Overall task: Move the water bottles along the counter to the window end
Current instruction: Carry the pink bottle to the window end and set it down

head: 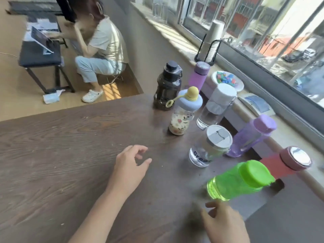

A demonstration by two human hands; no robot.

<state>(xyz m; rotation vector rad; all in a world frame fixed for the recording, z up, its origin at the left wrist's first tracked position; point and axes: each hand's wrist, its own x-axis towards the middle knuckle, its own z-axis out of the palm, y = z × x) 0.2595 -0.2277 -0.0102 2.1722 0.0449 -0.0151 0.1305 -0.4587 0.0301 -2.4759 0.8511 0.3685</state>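
The left hand [130, 163] is held open just above the dark wood tabletop [61, 146], fingers loosely curled and spread, thumb apart from the forefinger; nothing is gripped or touched by it. Its forearm is stretched in from the lower edge, angled up and to the right. The right hand [225, 223] is seen at the bottom edge, blurred, fingers opened and pointed up toward the green bottle [240, 180]; nothing is held, and whether the fingertips touch the bottle's base cannot be told.

The bottles are gathered at the window side of the tabletop. The green bottle is nearest, with a red bottle [287, 163] just beyond it at the sill. A clear bottle with a grey lid [208, 148] and a purple bottle [252, 135] are placed side by side further on, then a clear white-capped bottle [216, 108] and a patterned bottle with a blue cap [184, 114]. A dark bottle [167, 86] and a lilac flask [198, 75] are stood furthest away
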